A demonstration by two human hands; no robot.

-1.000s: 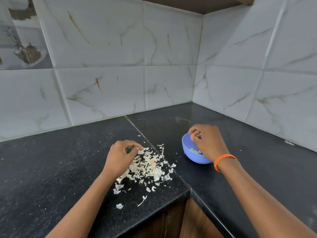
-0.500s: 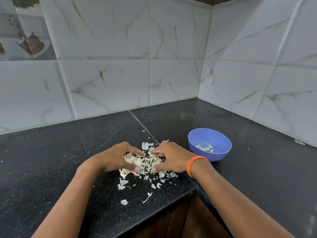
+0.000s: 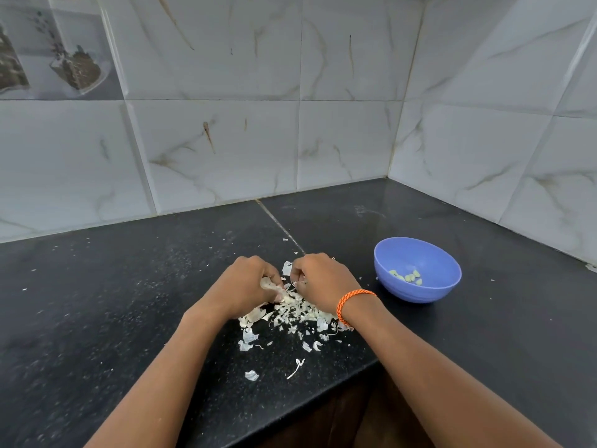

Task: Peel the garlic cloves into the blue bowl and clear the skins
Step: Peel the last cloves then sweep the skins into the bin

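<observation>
The garlic skins (image 3: 292,310) lie in a loose heap on the black worktop (image 3: 129,302), directly under and between the two hands, so the gathering that seems to be in hand needs no reach at all: the heap sits at the fingertips of both. The left hand (image 3: 247,286) closes in from the left with its fingers curled round a wad of skins, a pale clump showing at its fingertips. The right hand (image 3: 323,281), with an orange cord bracelet (image 3: 353,302) at the wrist, comes in from the right with its fingers curled down into the top of the heap; it appears to be pinching skins as well. The heap spreads toward the person rather than away, and a few stray flakes (image 3: 250,376) lie apart nearer the worktop's front edge, so a later sweep would probably have to draw back toward the body. The blue bowl (image 3: 416,291) stands well to the right of the heap, nearer the right hand, with several peeled garlic cloves (image 3: 408,277) in its bottom. The skins look papery, thin and curled, white to cream, likely to scatter or cling to the skin. The bowl looks like smooth plastic; the worktop is polished speckled stone, and glossy marbled tiles (image 3: 226,150) back it.
</observation>
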